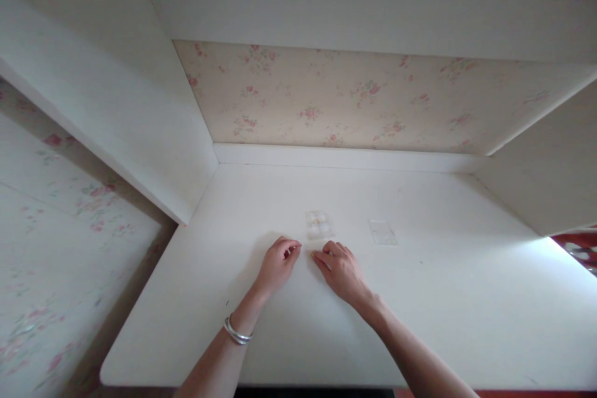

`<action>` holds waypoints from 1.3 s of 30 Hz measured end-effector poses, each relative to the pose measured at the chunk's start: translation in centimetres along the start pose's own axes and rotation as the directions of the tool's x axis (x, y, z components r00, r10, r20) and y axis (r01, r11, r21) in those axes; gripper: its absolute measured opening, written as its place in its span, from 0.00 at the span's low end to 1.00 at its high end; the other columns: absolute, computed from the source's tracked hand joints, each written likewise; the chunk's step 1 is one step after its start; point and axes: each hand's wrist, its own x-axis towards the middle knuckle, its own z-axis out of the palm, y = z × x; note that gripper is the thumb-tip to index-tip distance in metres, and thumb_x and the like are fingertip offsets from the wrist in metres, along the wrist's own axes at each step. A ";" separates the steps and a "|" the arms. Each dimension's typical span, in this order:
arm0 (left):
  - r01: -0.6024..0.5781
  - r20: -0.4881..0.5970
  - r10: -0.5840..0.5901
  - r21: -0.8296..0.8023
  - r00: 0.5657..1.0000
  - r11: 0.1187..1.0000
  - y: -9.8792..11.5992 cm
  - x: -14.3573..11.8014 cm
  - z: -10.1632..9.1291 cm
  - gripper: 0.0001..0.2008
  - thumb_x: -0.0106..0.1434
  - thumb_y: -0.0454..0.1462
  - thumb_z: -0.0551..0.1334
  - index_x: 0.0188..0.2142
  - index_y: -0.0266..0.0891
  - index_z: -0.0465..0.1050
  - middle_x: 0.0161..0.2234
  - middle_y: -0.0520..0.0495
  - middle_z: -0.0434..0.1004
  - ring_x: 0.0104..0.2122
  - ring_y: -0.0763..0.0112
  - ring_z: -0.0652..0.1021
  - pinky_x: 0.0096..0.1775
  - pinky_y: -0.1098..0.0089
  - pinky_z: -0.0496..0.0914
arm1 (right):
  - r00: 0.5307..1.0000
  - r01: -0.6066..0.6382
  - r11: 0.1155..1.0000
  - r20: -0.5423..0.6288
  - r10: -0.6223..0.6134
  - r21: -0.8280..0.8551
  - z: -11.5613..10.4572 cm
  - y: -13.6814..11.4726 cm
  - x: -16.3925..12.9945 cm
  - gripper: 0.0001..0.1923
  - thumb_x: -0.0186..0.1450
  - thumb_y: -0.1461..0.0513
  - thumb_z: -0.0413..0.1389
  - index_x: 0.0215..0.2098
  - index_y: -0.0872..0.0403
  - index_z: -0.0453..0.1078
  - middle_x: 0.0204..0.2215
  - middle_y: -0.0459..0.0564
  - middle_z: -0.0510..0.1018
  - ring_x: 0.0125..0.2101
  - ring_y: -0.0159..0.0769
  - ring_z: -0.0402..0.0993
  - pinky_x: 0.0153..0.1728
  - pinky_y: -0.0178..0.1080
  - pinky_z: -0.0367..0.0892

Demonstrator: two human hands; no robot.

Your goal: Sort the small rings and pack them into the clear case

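Note:
My left hand (278,263) is above the white desk with thumb and forefinger pinched together; whatever is between them is too small to make out. To its right, my right hand (341,270) also pinches, and a tiny yellowish speck shows at its fingertips, too small to name. The two hands' fingertips are close but apart. Just beyond them lies a small clear plastic box (325,224) with divided compartments and something small and yellowish inside. A flat clear plastic piece, like a lid (383,233), rests farther right, touched by neither hand.
The white desk (466,298) has a raised strip (349,157) along its back and white panels on the left (140,106) and right (555,161). A white shelf (349,18) hangs above. Floral wallpaper (308,96) covers the wall. Small dark specks dot the desktop.

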 end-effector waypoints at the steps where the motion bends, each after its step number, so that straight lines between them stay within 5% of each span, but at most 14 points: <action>1: 0.001 0.006 -0.001 0.003 1.000 1.000 0.0 0.0 0.0 0.11 0.64 0.40 0.54 0.38 0.40 0.74 0.34 0.49 0.73 0.32 0.73 0.73 0.36 0.72 0.68 | 1.000 -0.001 1.000 -0.011 0.002 0.029 0.0 0.2 0.1 0.13 0.68 0.59 0.48 0.36 0.48 0.75 0.30 0.48 0.71 0.32 0.33 0.66 0.35 0.35 0.60; 10: -0.001 0.017 0.001 0.010 1.000 1.000 -0.1 -0.2 0.0 0.11 0.64 0.39 0.54 0.37 0.40 0.74 0.34 0.49 0.72 0.32 0.73 0.72 0.36 0.72 0.66 | 0.981 -0.112 0.986 -0.143 0.130 0.127 -1.1 3.3 4.7 0.13 0.66 0.56 0.50 0.38 0.48 0.77 0.31 0.47 0.71 0.31 0.31 0.69 0.33 0.33 0.63; 15: -0.010 0.009 0.010 0.019 1.000 1.000 -0.2 -0.2 0.0 0.11 0.64 0.39 0.55 0.37 0.39 0.75 0.34 0.49 0.73 0.32 0.73 0.72 0.37 0.71 0.67 | 0.987 -0.135 0.990 -0.077 0.139 0.046 -1.0 4.4 7.8 0.11 0.64 0.58 0.52 0.36 0.47 0.77 0.31 0.49 0.73 0.34 0.34 0.69 0.36 0.34 0.61; 19: -0.015 0.017 0.014 0.031 1.000 0.999 -0.2 -0.1 -0.1 0.11 0.64 0.39 0.54 0.37 0.39 0.75 0.34 0.48 0.73 0.32 0.72 0.72 0.37 0.71 0.67 | 0.985 -0.169 0.974 -0.006 0.172 0.149 -0.6 5.5 8.3 0.13 0.65 0.56 0.50 0.35 0.47 0.78 0.30 0.48 0.73 0.33 0.33 0.69 0.35 0.34 0.61; 30: -0.111 0.095 0.092 0.215 0.991 0.970 0.6 -0.7 0.7 0.11 0.66 0.39 0.52 0.39 0.41 0.73 0.36 0.49 0.72 0.32 0.74 0.73 0.36 0.74 0.68 | 0.917 -0.241 0.881 -0.203 0.345 0.407 -1.5 6.8 2.2 0.19 0.64 0.50 0.49 0.33 0.52 0.77 0.27 0.48 0.73 0.28 0.33 0.69 0.31 0.35 0.62; 39: -0.222 0.217 0.120 0.544 0.969 0.809 2.6 -0.4 2.0 0.10 0.66 0.38 0.53 0.39 0.44 0.73 0.37 0.50 0.71 0.34 0.73 0.74 0.37 0.73 0.67 | 0.850 -0.332 0.804 -0.212 0.482 0.494 -0.6 6.7 -3.2 0.22 0.65 0.48 0.48 0.35 0.54 0.76 0.28 0.50 0.73 0.29 0.35 0.69 0.32 0.36 0.63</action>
